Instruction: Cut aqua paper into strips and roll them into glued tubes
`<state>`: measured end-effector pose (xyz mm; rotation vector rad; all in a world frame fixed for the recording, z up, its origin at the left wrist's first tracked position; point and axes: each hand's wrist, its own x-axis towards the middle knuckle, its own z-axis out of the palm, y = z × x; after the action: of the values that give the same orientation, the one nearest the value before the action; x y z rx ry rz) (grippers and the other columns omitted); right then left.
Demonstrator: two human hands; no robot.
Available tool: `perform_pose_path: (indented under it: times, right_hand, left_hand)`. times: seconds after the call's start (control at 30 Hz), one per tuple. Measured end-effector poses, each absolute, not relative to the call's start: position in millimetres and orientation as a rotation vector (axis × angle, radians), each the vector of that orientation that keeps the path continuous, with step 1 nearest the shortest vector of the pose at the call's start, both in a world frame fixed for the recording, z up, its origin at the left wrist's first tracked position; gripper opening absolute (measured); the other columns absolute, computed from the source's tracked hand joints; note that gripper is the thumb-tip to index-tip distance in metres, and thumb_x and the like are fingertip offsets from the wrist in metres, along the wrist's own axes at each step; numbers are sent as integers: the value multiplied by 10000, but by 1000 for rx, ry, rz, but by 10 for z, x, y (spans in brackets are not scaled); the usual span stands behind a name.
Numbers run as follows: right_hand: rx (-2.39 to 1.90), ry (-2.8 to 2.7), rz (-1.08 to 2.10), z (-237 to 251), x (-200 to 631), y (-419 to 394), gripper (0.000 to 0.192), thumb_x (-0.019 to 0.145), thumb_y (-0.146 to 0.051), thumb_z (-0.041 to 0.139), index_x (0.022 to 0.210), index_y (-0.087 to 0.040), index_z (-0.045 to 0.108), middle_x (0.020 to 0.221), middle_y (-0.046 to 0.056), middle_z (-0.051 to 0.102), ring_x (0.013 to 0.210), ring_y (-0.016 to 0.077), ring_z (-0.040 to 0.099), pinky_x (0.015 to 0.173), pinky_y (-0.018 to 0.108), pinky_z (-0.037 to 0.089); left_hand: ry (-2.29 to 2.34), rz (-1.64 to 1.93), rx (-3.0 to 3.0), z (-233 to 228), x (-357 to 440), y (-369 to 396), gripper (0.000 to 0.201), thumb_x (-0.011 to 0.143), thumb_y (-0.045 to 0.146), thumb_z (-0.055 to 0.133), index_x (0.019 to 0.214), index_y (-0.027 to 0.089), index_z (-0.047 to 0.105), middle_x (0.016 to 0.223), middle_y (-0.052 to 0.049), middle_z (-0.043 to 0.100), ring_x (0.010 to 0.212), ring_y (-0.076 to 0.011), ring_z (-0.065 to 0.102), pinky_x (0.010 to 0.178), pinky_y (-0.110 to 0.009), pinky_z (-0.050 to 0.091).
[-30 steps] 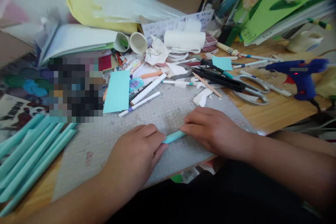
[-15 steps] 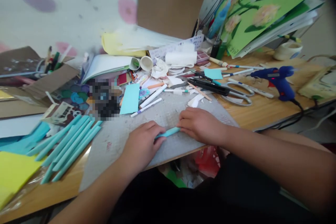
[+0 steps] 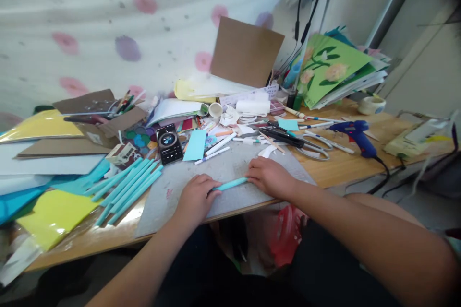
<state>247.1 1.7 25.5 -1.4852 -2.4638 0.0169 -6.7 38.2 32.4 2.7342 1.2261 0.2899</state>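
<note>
Between my hands a light blue rolled paper tube (image 3: 232, 184) lies nearly level, just above or on the grey board (image 3: 154, 211). My left hand (image 3: 197, 199) pinches its left end with thumb and fingers. At its other end, my right hand (image 3: 270, 177) has its fingers closed on the roll, covering the tip. To the left, several similar blue paper tubes (image 3: 131, 187) lie in a slanted pile. A flat light blue paper piece (image 3: 195, 145) rests beyond the board's middle, beside white pens (image 3: 220, 144).
A blue glue gun (image 3: 355, 134) stands at the right, its cord hanging off the table edge. Scissors (image 3: 313, 146) lie beyond my right hand. At the left are a black device with a round dial (image 3: 169, 144), yellow paper (image 3: 57, 216) and a cardboard box (image 3: 122, 122).
The camera view has shifted and shows more of the wall and the left of the table. Both hands stay on the blue tube, with slightly more of it showing between them.
</note>
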Motion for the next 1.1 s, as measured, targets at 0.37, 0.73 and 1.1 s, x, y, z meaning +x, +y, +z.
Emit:
perform_pose_path:
  times: [0.37,0.73,1.1]
  right_hand:
    - [-1582,-2459,-58,265,2430,16,282,948,-336,576,1186,-186,594,1198,81,613,987,204,629,834,414,544]
    - [-1525,-2448,-33,238,2461,154,290,946,-337,579,1192,-185,590,1204,82,611,993,208,628,837,418,543]
    - [-1455,-2483,-25,202,2536,189,276,947,-331,578,1181,-187,597,1204,81,611,998,207,625,842,416,541]
  left_hand:
    - [1285,311,2700,351,-47,380,302,949,343,586,1199,176,573,1209,-90,591,1009,-224,617,854,-431,538]
    - [1310,329,2758,349,-3,476,305,948,342,588,1203,176,572,1218,-92,587,1021,-228,613,860,-436,536]
    - [1200,287,2831,308,-24,519,306,945,344,592,1199,173,574,1213,-91,589,1022,-229,613,863,-440,533]
